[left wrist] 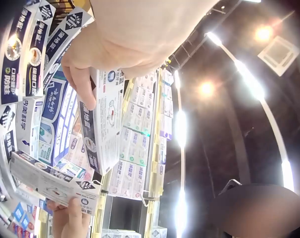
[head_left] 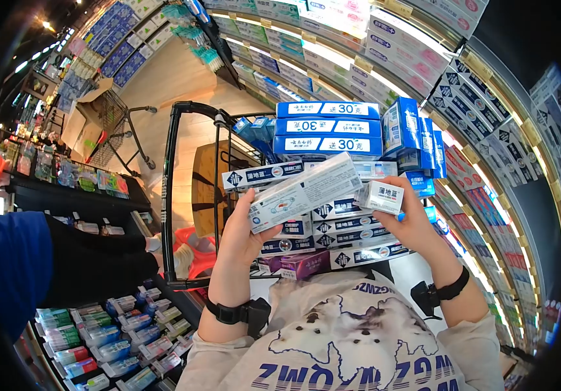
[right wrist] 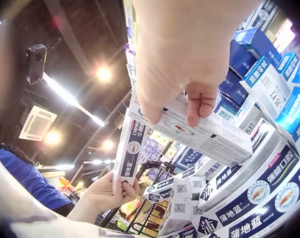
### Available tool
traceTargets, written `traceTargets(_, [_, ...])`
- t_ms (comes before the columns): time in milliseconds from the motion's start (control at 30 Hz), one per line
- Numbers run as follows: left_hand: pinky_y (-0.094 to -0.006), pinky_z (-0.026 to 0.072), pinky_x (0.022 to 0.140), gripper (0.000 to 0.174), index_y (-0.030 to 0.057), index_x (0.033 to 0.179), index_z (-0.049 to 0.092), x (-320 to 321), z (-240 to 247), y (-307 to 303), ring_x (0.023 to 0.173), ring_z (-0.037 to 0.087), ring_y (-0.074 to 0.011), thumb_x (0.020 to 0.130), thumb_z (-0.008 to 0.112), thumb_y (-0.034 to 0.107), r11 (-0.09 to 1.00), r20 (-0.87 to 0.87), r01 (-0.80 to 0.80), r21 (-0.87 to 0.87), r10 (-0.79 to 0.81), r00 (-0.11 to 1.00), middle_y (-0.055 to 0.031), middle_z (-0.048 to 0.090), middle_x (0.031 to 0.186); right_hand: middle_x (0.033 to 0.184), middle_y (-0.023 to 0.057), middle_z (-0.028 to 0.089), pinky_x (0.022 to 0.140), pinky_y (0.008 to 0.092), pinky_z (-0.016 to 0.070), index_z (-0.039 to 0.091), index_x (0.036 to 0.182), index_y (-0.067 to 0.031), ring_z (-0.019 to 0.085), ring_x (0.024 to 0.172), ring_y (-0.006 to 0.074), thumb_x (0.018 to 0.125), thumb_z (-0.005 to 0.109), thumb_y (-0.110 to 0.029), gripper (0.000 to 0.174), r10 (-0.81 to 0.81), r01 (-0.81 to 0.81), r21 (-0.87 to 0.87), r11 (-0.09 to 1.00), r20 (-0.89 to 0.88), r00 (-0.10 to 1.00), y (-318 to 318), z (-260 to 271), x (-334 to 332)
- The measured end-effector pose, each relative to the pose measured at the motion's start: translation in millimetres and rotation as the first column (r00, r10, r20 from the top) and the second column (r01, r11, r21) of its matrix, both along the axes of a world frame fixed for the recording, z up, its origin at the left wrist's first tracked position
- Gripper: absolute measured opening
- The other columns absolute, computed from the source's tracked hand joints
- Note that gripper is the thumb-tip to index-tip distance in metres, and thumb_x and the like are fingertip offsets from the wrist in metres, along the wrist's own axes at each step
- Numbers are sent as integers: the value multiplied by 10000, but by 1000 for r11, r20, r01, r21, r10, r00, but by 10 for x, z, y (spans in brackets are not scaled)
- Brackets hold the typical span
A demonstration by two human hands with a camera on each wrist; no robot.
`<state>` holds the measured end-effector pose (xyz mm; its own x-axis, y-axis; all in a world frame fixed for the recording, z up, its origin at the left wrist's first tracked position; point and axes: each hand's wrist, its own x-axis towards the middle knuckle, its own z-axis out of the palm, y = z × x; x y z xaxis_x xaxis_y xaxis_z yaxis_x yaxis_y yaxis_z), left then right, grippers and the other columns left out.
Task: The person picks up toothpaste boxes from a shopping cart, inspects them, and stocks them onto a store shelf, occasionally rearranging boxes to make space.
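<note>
My left hand (head_left: 241,228) grips one end of a white toothpaste box (head_left: 306,190), its printed back facing up, tilted over the stacked boxes in the cart. In my right hand (head_left: 412,215) is a second toothpaste box, whose white end (head_left: 383,197) faces the head camera. Thumb and fingers pinch this box (right wrist: 199,131) from both sides in the right wrist view. Beneath both hands lie several navy-and-white toothpaste boxes (head_left: 352,233) in layers. Blue toothpaste boxes (head_left: 328,127) are piled just beyond them, with more blue boxes (head_left: 403,127) standing to the right.
The black-framed shopping cart (head_left: 168,189) holds the piles. Lit shelves (head_left: 397,49) of boxed goods curve along the far and right sides. A person in a blue top (head_left: 8,270) stands at left beside a low display (head_left: 108,332). Another cart (head_left: 114,124) stands farther off on the floor.
</note>
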<state>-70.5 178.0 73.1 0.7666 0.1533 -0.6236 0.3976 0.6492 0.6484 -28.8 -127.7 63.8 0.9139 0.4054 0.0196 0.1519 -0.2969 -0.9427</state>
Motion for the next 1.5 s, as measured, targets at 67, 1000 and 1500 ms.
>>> traceTargets(67, [-305, 621, 572, 389, 59, 1111, 570, 1, 23, -16, 822, 703, -219, 970, 520, 419, 996, 13, 57, 63, -58, 998, -124, 684, 984, 1120, 67, 604, 726, 281, 510, 415, 1282, -119, 607, 998, 156, 842, 705, -58, 531, 5, -6, -2, 1000, -7, 1000, -4, 15, -9])
traceTargets(1000, [-442, 531, 931, 444, 42, 1293, 444, -178, 130, 153, 1141, 591, -275, 894, 630, 97, 950, 410, 313, 14, -291, 864, -142, 556, 1261, 1310, 143, 555, 1003, 352, 430, 460, 1322, 9, 548, 1188, 204, 758, 776, -229, 689, -74, 117, 237, 964, -184, 980, -375, 96, -31])
traceTargets(1500, [-287, 512, 864, 547, 22, 1295, 544, -257, 200, 165, 1062, 587, -147, 793, 760, 51, 910, 542, 341, 234, -413, 732, -82, 624, 1190, 1335, 189, 522, 1000, 376, 438, 474, 1263, 1, 533, 1209, 248, 675, 638, -24, 611, 40, 9, 347, 938, -133, 990, -380, 220, -160])
